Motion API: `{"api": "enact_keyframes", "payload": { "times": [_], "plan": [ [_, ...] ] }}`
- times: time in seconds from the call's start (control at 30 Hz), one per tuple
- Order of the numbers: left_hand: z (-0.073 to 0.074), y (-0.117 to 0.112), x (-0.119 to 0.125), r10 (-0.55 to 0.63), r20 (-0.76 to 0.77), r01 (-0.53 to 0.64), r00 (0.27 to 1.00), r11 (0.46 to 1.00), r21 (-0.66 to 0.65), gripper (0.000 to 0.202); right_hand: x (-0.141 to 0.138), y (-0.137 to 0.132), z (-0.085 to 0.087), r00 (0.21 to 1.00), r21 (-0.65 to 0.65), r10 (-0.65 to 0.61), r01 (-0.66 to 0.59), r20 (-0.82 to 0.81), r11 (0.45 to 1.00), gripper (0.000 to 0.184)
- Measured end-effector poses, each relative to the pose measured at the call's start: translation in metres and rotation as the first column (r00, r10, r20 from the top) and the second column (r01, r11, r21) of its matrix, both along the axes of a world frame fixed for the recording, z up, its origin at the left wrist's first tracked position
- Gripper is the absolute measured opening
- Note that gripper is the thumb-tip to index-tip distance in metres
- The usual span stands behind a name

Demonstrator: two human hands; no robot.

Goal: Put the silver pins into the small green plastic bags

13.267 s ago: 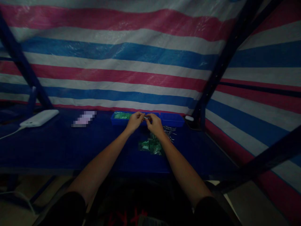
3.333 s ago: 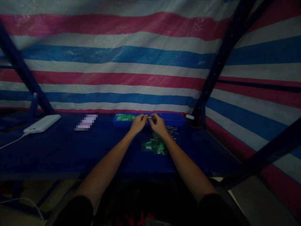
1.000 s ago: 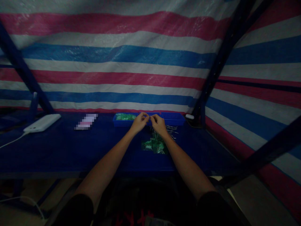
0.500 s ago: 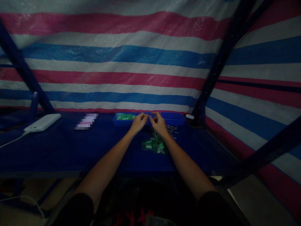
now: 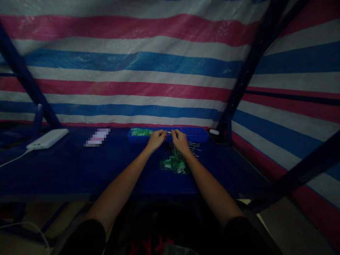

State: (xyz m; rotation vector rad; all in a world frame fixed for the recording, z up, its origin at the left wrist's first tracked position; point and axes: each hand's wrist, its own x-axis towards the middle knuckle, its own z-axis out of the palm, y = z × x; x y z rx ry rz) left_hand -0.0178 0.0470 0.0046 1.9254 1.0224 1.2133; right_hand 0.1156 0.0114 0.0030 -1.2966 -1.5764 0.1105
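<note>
My left hand (image 5: 156,139) and my right hand (image 5: 180,140) meet above the front of the blue trays, fingers closed in a pinch. Between their fingertips is a small pale piece (image 5: 169,132), too small and dark to name. Below my right wrist lie green-tinted small plastic bags (image 5: 174,164) with light bits in them. Thin metal pieces (image 5: 195,145) are scattered beside that wrist, partly covered by it. Green packets (image 5: 142,132) fill the left blue tray (image 5: 132,139), close to my left hand.
Another blue tray (image 5: 198,135) stands at the right. A white power bank (image 5: 47,139) with a cable and a blurred-out flat object (image 5: 97,137) lie on the blue table (image 5: 79,173). A white small case (image 5: 214,132) sits by the right post (image 5: 228,120). Striped sheeting (image 5: 132,85) hangs behind.
My fingertips have drawn slightly apart, and the pale piece between them shows more plainly. My right fingers are more curled in. The things on the table have not moved.
</note>
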Motion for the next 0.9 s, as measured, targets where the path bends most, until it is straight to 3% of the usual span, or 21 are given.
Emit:
{"api": "enact_keyframes", "payload": {
  "times": [0.27, 0.47, 0.73, 0.9],
  "plan": [
    [-0.001, -0.008, 0.0, 0.039, -0.31, 0.028, 0.95, 0.978, 0.209, 0.027, 0.007, 0.001, 0.001, 0.994, -0.033, -0.108, 0.108, 0.014, 0.994, 0.043],
    [-0.015, -0.01, 0.001, -0.052, -0.548, 0.142, 0.835, 0.982, 0.123, 0.018, 0.019, 0.005, 0.001, 0.954, -0.1, -0.298, 0.297, -0.004, 0.95, 0.046],
    [-0.006, -0.022, 0.0, 0.033, -0.791, 0.07, 0.611, 0.993, 0.096, 0.024, 0.029, 0.004, 0.001, 0.904, -0.243, -0.397, 0.425, 0.158, 0.872, 0.041],
    [-0.003, -0.025, 0.0, 0.102, -0.806, -0.005, 0.582, 0.992, 0.123, 0.026, 0.029, 0.002, 0.001, 0.881, -0.284, -0.41, 0.466, 0.234, 0.838, 0.037]
  ]
}}
